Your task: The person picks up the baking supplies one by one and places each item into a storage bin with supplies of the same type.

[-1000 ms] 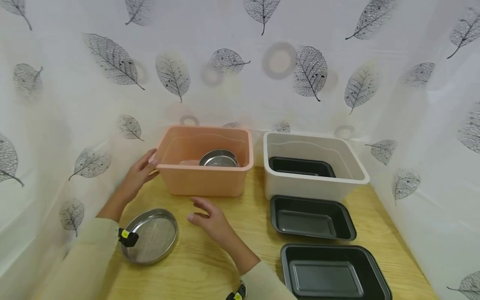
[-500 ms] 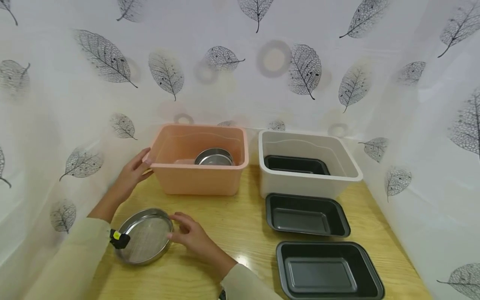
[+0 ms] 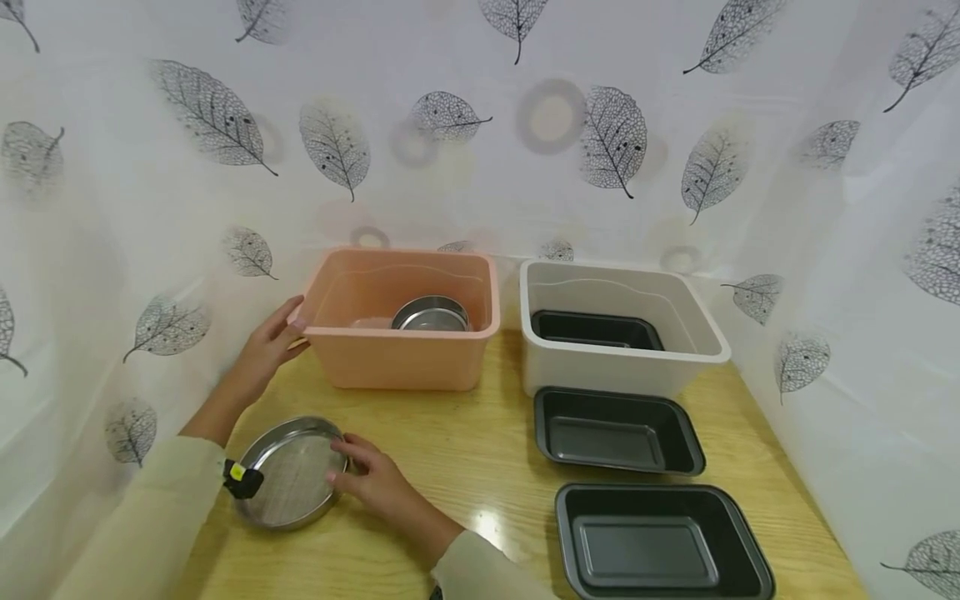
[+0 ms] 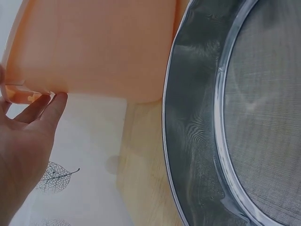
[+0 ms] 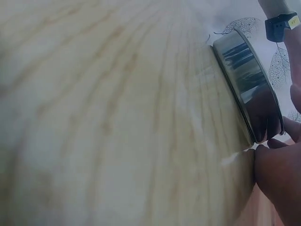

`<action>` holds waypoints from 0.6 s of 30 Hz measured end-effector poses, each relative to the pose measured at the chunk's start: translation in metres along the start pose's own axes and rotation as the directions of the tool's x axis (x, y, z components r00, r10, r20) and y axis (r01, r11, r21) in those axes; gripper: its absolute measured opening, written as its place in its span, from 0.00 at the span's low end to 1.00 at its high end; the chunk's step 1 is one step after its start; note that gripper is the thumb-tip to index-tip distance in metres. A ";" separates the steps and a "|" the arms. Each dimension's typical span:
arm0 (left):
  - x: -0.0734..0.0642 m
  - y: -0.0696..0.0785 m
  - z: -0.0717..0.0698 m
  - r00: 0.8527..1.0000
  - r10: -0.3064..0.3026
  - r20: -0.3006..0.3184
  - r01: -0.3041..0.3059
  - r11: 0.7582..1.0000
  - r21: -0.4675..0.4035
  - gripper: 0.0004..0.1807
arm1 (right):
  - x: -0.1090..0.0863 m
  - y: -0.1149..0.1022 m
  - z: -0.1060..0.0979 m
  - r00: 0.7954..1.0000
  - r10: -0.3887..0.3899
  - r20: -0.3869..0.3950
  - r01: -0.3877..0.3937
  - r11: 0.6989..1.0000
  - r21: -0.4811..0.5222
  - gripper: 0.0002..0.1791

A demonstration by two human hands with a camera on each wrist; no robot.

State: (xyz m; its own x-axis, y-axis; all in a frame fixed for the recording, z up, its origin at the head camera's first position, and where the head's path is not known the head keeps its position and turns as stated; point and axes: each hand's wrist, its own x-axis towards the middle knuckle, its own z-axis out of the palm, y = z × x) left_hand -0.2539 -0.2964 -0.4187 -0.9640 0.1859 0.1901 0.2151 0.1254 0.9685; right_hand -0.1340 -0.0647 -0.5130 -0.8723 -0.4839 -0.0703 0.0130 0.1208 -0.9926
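A round metal sieve (image 3: 288, 483) with a fine mesh lies on the wooden table at the left. My right hand (image 3: 382, 487) pinches its right rim, with fingertips over the edge. In the right wrist view, the sieve's shiny side wall (image 5: 249, 89) rests on the wood and the fingers meet its lower end. My left hand (image 3: 258, 358) holds the left front corner of a pink plastic tub (image 3: 397, 362); the left wrist view has the fingertips under the tub's rim. Inside that tub sits a round metal piece (image 3: 430, 319), partly hidden by the front wall.
To the right stands a white tub (image 3: 600, 371) with a black rectangular pan (image 3: 596, 329) in it. Before it lie a smaller black loaf pan (image 3: 603, 442) and a larger black pan (image 3: 648, 550). A leaf-patterned sheet (image 3: 480, 192) surrounds the table (image 3: 450, 433).
My right hand has moved left and down to the sieve and taken its rim. My left hand stays at the pink tub's corner. The head view has shifted slightly.
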 end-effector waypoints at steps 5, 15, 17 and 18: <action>0.000 -0.001 0.000 1.000 0.002 -0.001 -0.002 1.000 -0.002 0.36 | -0.001 -0.001 0.002 1.000 0.002 -0.018 -0.002 1.000 -0.013 0.23; 0.000 -0.001 0.000 1.000 0.001 -0.006 -0.001 1.000 0.014 0.37 | -0.002 -0.004 0.003 1.000 0.010 -0.024 -0.014 0.990 -0.144 0.25; 0.000 -0.001 0.000 1.000 0.002 -0.004 -0.002 1.000 -0.003 0.37 | -0.002 -0.005 0.003 0.999 0.007 -0.041 -0.014 0.985 -0.170 0.26; 0.000 -0.001 0.000 1.000 0.002 -0.004 -0.002 1.000 -0.007 0.37 | -0.002 -0.006 0.002 0.999 0.007 -0.051 -0.016 0.983 -0.183 0.26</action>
State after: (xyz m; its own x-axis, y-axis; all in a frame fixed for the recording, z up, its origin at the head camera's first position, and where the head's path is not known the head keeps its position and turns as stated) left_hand -0.2542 -0.2969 -0.4200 -0.9642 0.1825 0.1924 0.2158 0.1184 0.9692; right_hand -0.1314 -0.0660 -0.5068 -0.8957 -0.4387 -0.0718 -0.0630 0.2853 -0.9564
